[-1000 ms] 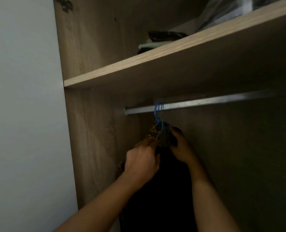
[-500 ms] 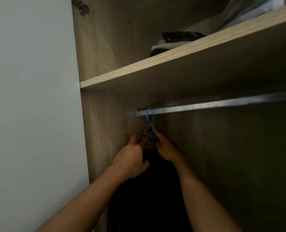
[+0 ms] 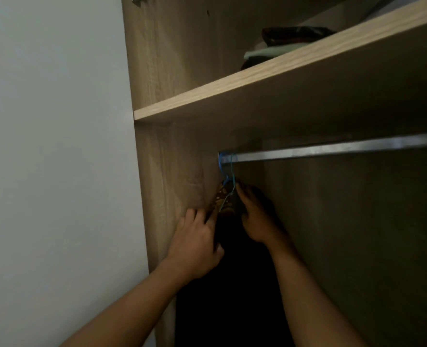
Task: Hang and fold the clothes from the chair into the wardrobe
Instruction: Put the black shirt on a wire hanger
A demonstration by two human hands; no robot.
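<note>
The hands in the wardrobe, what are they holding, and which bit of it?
Both the left hand and right hand grip the dark garment at its top, just under the blue hanger hooked on the rail.

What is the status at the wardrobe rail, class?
Left hand and right hand both on dark garment. Blue hanger hooked at rail's left end. Nothing in the way.

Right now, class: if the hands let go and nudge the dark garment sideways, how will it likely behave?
The dark garment looks floppy: it drops straight down in limp folds, so it would probably sway, not hold shape. The blue hanger is thin wire hooked on the smooth rail, so it would likely slide easily. It already sits at the rail's left end, so leftward travel seems blocked.
</note>
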